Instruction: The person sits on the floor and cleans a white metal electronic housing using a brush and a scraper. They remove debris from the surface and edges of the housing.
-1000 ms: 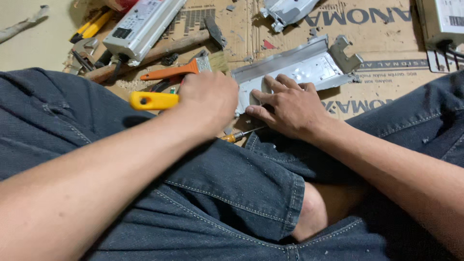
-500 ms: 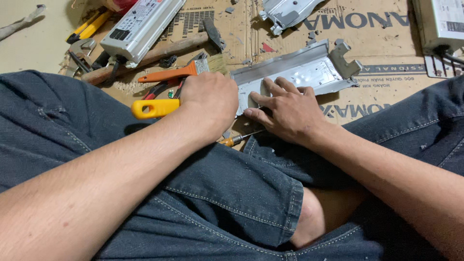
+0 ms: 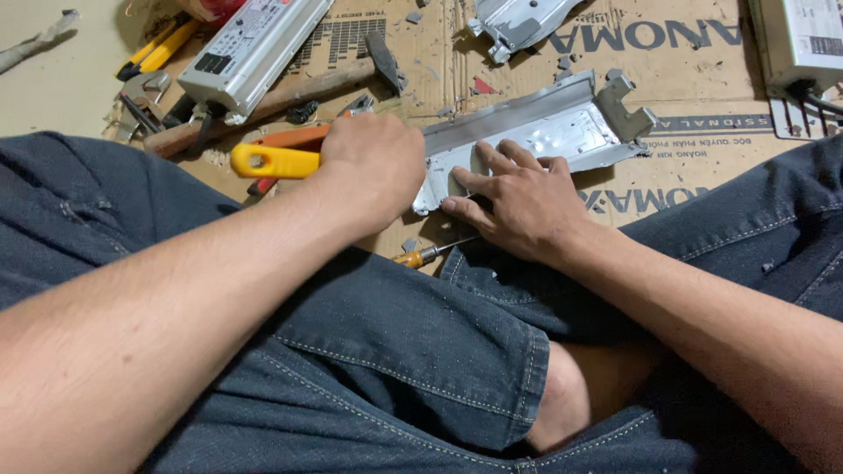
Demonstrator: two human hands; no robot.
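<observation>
At frame centre, the left hand (image 3: 373,167) grips a yellow-handled tool (image 3: 274,161); the right hand (image 3: 518,202) lies flat, fingers spread, on the metal bracket (image 3: 544,132).

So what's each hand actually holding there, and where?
The left hand grips a yellow-handled tool by its handle; its working end is hidden. The right hand holds nothing, pressing flat on the metal bracket.

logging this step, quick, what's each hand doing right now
Left hand: closed around the yellow-handled tool.
Right hand: open, fingers spread flat on the metal tray.
</observation>
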